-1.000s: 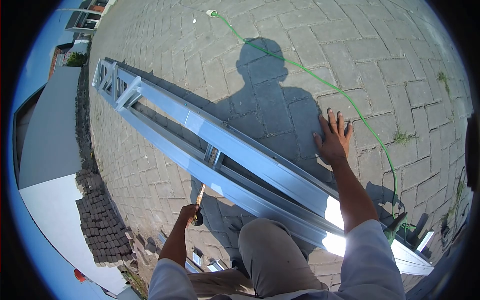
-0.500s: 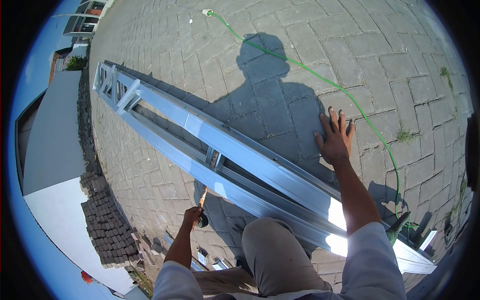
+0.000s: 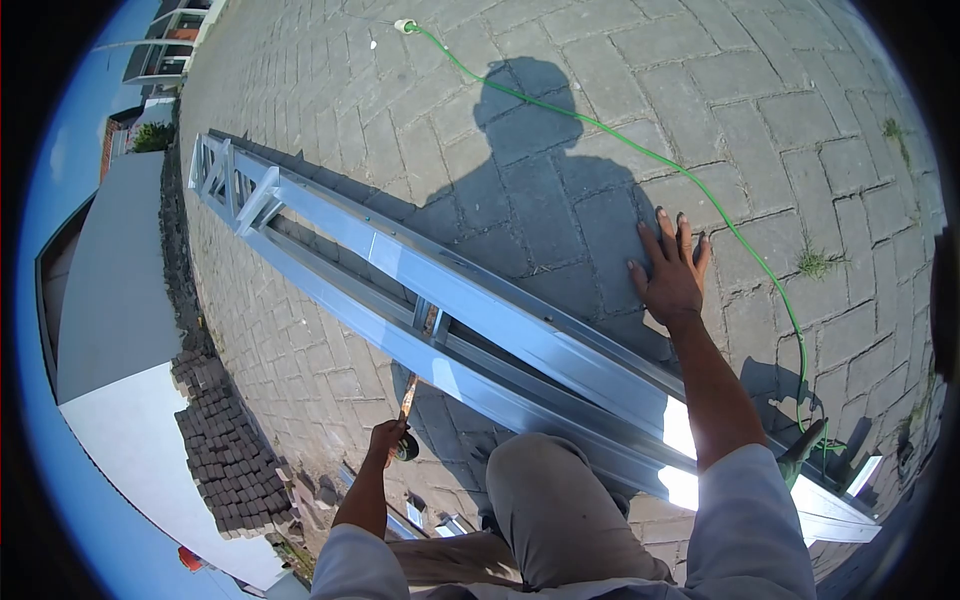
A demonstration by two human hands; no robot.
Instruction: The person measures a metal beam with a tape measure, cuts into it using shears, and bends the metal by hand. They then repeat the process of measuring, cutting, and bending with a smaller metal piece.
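A long silvery metal truss (image 3: 470, 310) lies diagonally over the paving in front of me, its braced end at the far left. My left hand (image 3: 386, 440) is closed around a narrow, worn brown-orange strip (image 3: 409, 397) at the truss's near side. The strip's far end meets the truss edge; whether it continues underneath is hard to tell. Beside these fingers is a round black object (image 3: 406, 447), too small to name. My right hand (image 3: 672, 278) is open beyond the truss, fingers spread over the paving, palm down, apparently resting on it. My knee (image 3: 545, 490) is beside the truss.
A green cord (image 3: 690, 172) with a pale plug (image 3: 405, 26) runs over the paving to a dark green object (image 3: 802, 452) at the right. Stacked paving blocks (image 3: 235, 460) stand by a white wall (image 3: 130, 440). Loose metal pieces (image 3: 415, 515) lie behind my left arm.
The view has shifted slightly. Both hands keep practically the same places, the left on the strip and the right spread over the paving; the truss has not visibly moved.
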